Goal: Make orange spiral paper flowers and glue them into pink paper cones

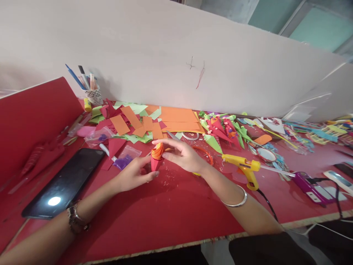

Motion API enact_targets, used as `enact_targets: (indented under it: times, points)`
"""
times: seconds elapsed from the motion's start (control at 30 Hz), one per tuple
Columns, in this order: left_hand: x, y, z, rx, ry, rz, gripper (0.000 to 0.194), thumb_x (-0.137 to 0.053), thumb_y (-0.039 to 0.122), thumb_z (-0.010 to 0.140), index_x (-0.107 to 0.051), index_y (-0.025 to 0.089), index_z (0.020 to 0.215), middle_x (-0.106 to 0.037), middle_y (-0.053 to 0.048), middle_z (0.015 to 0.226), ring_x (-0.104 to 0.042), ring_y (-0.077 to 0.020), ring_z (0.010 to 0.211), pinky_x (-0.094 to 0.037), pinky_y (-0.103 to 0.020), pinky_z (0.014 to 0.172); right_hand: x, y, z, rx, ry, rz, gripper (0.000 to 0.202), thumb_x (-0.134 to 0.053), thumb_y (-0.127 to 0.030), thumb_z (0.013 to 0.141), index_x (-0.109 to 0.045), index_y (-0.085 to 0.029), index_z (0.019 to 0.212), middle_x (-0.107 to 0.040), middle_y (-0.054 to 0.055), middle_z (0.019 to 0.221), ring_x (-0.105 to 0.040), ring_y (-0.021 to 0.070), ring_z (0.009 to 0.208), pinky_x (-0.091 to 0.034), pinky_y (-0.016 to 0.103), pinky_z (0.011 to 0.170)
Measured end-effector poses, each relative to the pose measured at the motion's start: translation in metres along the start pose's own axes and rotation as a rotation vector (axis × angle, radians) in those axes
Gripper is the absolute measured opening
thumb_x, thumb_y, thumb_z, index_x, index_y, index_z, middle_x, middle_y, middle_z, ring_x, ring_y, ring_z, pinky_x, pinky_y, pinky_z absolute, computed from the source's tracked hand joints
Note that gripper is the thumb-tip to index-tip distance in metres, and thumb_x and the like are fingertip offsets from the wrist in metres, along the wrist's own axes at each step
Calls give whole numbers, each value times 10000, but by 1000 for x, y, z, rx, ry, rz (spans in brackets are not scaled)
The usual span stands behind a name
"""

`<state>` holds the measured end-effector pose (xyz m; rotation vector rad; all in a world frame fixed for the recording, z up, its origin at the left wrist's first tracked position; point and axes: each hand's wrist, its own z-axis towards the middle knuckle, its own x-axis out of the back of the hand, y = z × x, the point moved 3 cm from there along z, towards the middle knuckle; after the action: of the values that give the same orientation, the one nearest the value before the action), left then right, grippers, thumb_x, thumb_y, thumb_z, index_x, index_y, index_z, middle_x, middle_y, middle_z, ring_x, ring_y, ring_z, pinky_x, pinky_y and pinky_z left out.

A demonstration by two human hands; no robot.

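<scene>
Above the red table, my left hand (134, 175) holds a small red paper cone (156, 165) between thumb and fingers, its point downward. Out of the cone's top rises a coiled orange paper strip (157, 150). My right hand (183, 156) is closed on the coil from the right, thumb and fingers at its side. Behind that wrist lies an orange tape ring (205, 151), partly hidden. A yellow hot glue gun (242, 165) rests to the right, its nozzle pointing left.
Cut orange paper pieces (143, 125) spread along the back, with finished paper cones (219, 129) right of them. A black phone (66, 180) lies at left near a pen cup (93, 95). A purple power strip (314, 187) sits at right. A white board (154, 51) stands behind.
</scene>
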<state>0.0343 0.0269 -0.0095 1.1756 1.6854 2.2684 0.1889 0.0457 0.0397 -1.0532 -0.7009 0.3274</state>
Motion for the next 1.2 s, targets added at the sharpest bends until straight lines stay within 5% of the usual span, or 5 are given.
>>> enact_targets:
  times: [0.6,0.8,1.2]
  points:
    - [8,6,0,-100,25,284,190,-443,255,813,-522,151,951,-584,7,713,-504,-98,575,-391,-214,541,1,-5,-2,55,-77,-124,371,-465,-204,839,-417,-276,1200,-486,34,1172,-502,136,1053,-448,342,906]
    - [6,3,2,-78,129,471,123,-460,270,804,-496,160,844,-570,9,663,-497,-97,537,-365,-207,510,16,-15,-4,119,113,-250,411,-549,-319,782,-447,-279,1178,-417,45,1180,-400,182,1147,-358,389,983]
    - [8,-4,0,-164,282,699,112,-466,272,808,-494,165,788,-504,21,587,-457,-95,489,-330,-209,480,14,-26,-4,171,0,-426,207,-589,-264,772,-579,-261,979,-520,11,948,-483,139,905,-412,325,853]
